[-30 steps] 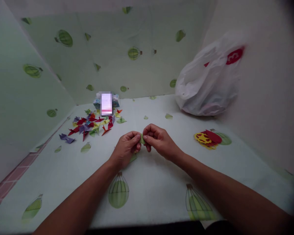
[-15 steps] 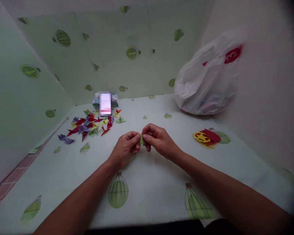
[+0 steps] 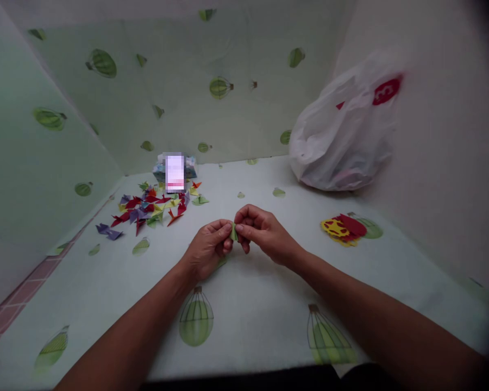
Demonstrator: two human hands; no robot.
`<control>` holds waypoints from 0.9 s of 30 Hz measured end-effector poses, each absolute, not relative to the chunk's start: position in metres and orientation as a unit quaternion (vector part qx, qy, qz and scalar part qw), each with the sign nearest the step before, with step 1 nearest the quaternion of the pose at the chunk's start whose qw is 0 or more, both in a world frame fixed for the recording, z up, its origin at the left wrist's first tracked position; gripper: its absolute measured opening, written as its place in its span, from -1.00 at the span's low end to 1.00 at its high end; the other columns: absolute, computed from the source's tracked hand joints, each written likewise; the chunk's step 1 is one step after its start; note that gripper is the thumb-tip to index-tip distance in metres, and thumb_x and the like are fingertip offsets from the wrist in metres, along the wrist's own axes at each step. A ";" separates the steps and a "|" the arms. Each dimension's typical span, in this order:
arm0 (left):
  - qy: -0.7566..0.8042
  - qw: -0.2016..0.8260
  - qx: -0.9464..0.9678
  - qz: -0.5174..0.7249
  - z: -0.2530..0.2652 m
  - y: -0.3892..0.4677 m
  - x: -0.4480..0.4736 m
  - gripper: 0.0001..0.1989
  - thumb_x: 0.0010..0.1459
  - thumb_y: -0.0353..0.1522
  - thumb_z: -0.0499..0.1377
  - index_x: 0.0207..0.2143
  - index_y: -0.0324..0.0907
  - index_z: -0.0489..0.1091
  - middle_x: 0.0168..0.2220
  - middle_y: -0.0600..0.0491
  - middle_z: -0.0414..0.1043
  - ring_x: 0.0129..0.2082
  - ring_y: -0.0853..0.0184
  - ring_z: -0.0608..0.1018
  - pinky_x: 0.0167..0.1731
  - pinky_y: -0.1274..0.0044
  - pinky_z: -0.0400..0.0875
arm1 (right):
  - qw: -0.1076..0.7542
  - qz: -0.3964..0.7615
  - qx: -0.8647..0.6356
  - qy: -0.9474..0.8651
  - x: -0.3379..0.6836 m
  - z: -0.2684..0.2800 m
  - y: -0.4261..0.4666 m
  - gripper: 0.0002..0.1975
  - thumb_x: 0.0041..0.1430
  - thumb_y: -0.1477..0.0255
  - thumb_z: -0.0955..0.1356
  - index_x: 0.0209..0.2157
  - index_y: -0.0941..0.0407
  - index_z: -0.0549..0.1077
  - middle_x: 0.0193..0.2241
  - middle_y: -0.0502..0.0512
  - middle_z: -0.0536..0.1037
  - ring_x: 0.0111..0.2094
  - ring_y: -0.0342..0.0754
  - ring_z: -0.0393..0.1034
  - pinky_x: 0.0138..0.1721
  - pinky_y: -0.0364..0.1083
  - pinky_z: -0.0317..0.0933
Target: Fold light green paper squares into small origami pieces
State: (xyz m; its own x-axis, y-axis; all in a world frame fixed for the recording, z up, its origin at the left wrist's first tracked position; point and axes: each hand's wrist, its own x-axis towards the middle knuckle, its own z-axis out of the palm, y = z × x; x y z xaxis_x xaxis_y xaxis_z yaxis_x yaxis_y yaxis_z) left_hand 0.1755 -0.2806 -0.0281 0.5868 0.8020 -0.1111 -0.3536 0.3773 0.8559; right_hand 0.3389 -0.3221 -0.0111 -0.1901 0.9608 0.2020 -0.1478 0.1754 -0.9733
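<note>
A small folded piece of green paper (image 3: pixel 233 233) is held just above the middle of the table, between my two hands. My left hand (image 3: pixel 209 244) pinches its left side with thumb and fingers. From the other side, my right hand (image 3: pixel 264 232) grips the paper between thumb and curled fingers. The fingers cover much of the paper, so its full shape is hidden. Beyond my left hand lies a pile of folded paper cranes (image 3: pixel 146 206) in red, purple, yellow, green and orange.
Behind the pile, a lit, pixelated phone screen (image 3: pixel 175 172) leans before a tissue box (image 3: pixel 191 166). Red and yellow paper cutouts (image 3: pixel 344 229) lie on the right. A white plastic bag (image 3: pixel 342 136) stands at the back right. Balloon-patterned cloth covers table (image 3: pixel 261 326) and wall.
Both hands stay almost in place. The green paper has shifted very slightly left and tilted a little between the fingers.
</note>
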 end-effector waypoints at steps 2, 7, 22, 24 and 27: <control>0.264 0.793 0.414 0.361 -0.028 -0.281 0.175 -0.75 0.04 -0.29 0.39 -0.41 -0.31 0.46 -0.64 0.18 0.27 -0.66 0.60 0.27 -0.65 0.74 0.14 | 0.523 0.540 -0.354 -0.556 0.339 -0.012 -0.321 -0.82 0.16 0.37 0.40 -0.33 0.12 0.32 -0.59 -0.12 0.43 -0.65 -0.23 0.32 -0.58 -0.20 0.20; 0.251 0.810 0.400 0.347 -0.026 -0.280 0.175 -0.74 0.01 -0.31 0.41 -0.43 -0.32 0.45 -0.59 0.17 0.28 -0.66 0.62 0.24 -0.65 0.76 0.15 | 0.521 0.569 -0.336 -0.540 0.340 -0.014 -0.319 -0.79 0.15 0.35 0.43 -0.32 0.12 0.33 -0.59 -0.12 0.44 -0.65 -0.23 0.33 -0.60 -0.21 0.23; 0.242 0.814 0.414 0.327 -0.026 -0.280 0.174 -0.73 0.03 -0.30 0.40 -0.46 -0.29 0.42 -0.63 0.19 0.24 -0.66 0.60 0.25 -0.66 0.75 0.13 | 0.517 0.566 -0.334 -0.549 0.340 -0.014 -0.320 -0.78 0.15 0.33 0.43 -0.33 0.11 0.32 -0.63 -0.14 0.40 -0.65 -0.23 0.30 -0.62 -0.22 0.19; 0.246 0.809 0.419 0.330 -0.027 -0.281 0.173 -0.73 0.03 -0.29 0.40 -0.46 -0.29 0.41 -0.64 0.19 0.24 -0.66 0.60 0.26 -0.66 0.75 0.13 | 0.517 0.556 -0.337 -0.557 0.340 -0.014 -0.320 -0.79 0.16 0.34 0.42 -0.33 0.11 0.32 -0.62 -0.14 0.40 -0.65 -0.23 0.29 -0.61 -0.21 0.19; 0.248 0.806 0.422 0.333 -0.027 -0.280 0.173 -0.72 0.02 -0.29 0.41 -0.47 -0.28 0.41 -0.64 0.19 0.25 -0.67 0.60 0.26 -0.65 0.74 0.13 | 0.513 0.542 -0.346 -0.568 0.339 -0.012 -0.321 -0.82 0.17 0.35 0.40 -0.33 0.11 0.31 -0.62 -0.15 0.40 -0.65 -0.23 0.29 -0.60 -0.21 0.19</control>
State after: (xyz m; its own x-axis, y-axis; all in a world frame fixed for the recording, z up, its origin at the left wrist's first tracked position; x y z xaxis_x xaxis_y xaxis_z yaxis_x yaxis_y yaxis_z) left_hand 0.1729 -0.2805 -0.0274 0.6562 0.7452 -0.1189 -0.3272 0.4229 0.8450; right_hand 0.3394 -0.3211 -0.0123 -0.2342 0.9497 0.2077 -0.1635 0.1722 -0.9714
